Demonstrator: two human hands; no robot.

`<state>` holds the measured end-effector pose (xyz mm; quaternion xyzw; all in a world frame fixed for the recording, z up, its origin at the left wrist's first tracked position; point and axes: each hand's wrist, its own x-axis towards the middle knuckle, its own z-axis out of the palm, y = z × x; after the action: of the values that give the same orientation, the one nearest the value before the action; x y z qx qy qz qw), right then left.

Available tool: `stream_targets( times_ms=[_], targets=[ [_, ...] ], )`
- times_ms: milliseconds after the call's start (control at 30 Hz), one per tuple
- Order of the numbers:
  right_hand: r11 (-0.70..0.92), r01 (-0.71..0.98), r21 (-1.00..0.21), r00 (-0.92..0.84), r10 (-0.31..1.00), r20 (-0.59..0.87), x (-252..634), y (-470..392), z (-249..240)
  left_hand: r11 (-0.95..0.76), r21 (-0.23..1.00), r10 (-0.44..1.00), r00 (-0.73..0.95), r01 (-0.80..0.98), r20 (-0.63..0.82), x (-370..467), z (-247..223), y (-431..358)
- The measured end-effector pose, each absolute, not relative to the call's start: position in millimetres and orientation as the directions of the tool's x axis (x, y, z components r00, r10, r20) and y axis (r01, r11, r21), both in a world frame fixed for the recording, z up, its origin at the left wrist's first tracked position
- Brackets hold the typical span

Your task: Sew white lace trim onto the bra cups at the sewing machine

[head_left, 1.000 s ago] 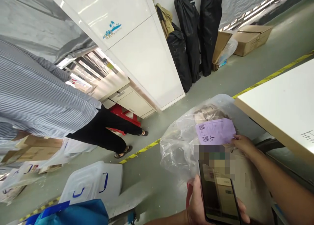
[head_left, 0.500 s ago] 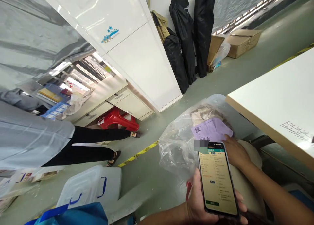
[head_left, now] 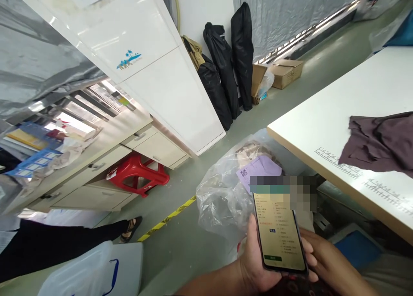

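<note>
Clear plastic bag (head_left: pixel 216 203), on floor, used as ref. pt.; R end passes behind corner of table (head_left: pixel 300 124). Dark cloth (head_left: pixel 377 143) on table, R of bag, cut by view edge. Red stool (head_left: pixel 132 171), L of bag, partly under counter unit (head_left: pixel 106 192). Tall white cabinet (head_left: pixel 174 94), beyond bag; black bags (head_left: pixel 222 74) & closed carton (head_left: pixel 287 72) farther, to R. Co-worker's leg (head_left: pixel 77 240), far L of bag, rest cut off. Phone (head_left: pixel 282 244), near side of bag, top pixelated, screen txt mostly illegible; covers part of purple sheet (head_left: pixel 256 171), which lies on bag. L hand (head_left: pixel 254 255) grips phone, fingertips round far edge. R hand (head_left: pixel 318 248) just beside/behind phone, partly hidden; grasp can't tell. Containers: bag, w/ brownish contents, type unclear thru film; translucent tub (head_left: pixel 130 266), blue handle, L of bag, cut at bottom, contents n/k; open carton (head_left: pixel 256 78), beyond bag, w/ plastic film.
</note>
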<state>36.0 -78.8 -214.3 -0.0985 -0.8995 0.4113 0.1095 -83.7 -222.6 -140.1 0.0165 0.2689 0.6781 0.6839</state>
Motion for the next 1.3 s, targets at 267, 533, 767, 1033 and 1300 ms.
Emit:
stream_targets(
  times_ms=[267,533,767,1033,1300],
  targets=[
    [0.885,0.014,-0.466,-0.781,0.3,0.547,73.5,-73.2,-150.5,0.105,0.389,0.932,-0.046,-0.915,-0.36,-68.1,-128.1,-223.7],
    [0.974,0.006,-0.224,-0.741,0.155,0.653,65.2,-87.1,-117.3,-0.09,0.365,0.948,-0.192,-0.927,-0.255,-55.0,-131.5,-228.6],
    [0.98,0.015,-0.197,-0.735,0.144,0.662,68.1,-90.3,-120.1,-0.152,0.39,0.945,-0.25,-0.908,-0.213,-49.5,-121.0,-226.1],
    [0.977,0.05,-0.208,-0.709,0.181,0.682,69.9,-90.7,-121.9,-0.125,0.406,0.945,-0.233,-0.905,-0.229,-45.3,-121.2,-225.0],
    [0.93,-0.016,-0.366,-0.689,0.255,0.678,81.0,-101.9,-134.9,-0.07,0.416,0.933,-0.207,-0.907,-0.295,-48.7,-123.4,-223.4]
  ],
)
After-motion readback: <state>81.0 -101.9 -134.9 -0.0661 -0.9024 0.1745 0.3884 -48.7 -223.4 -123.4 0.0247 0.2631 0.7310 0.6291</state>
